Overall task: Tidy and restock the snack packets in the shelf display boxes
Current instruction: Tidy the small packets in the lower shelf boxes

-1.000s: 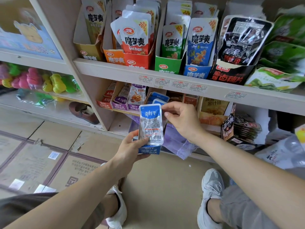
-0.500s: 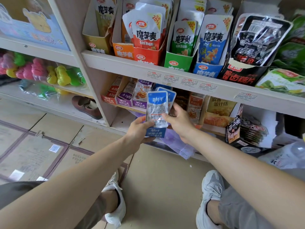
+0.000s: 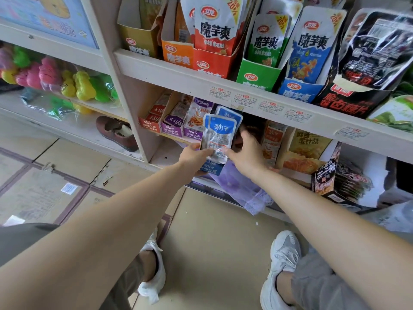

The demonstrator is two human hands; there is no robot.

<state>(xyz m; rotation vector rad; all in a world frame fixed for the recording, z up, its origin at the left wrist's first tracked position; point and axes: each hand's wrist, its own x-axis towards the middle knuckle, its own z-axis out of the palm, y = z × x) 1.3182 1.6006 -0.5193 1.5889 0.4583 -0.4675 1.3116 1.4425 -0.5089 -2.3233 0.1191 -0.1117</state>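
A pale laminate shelf unit [image 3: 245,86] fills the upper half of the view, its flat boards faced with paper price labels along the front edge. On the upper shelf stand tall, open-topped cardboard display boxes in a row: a mustard one [image 3: 138,39] at the left end beside the upright post, then orange, red [image 3: 212,63], green [image 3: 257,77] and blue [image 3: 297,90], and a black one [image 3: 342,101] toward the right edge, each holding glossy upright foil pouches. Under that board the lower shelf carries shorter boxes: a red [image 3: 150,123] and two purple boxes [image 3: 173,126] at its left end, and a yellow box [image 3: 306,151] further right. A crinkled lilac plastic bag [image 3: 241,186] hangs over the lower shelf's front edge. The floor below is smooth beige tile [image 3: 212,242], open and bare between the person's two white shoes.

The left hand [image 3: 193,156] grips a small blue cardboard box [image 3: 211,168] from its left side, just in front of the lower shelf's edge, with fingers wrapped around it. Out of its top rise flat, shiny blue-and-white snack packets [image 3: 220,136], rectangular with rounded sealed corners, fanned slightly and reaching to the underside of the upper board. The right hand [image 3: 248,153] is at the packets' right side, its thumb touching the lower corner of the front packet; the hand is blurred, so I cannot tell whether the fingers pinch it. A narrow gap between the purple boxes and the next boxes to the right lies behind the packets.
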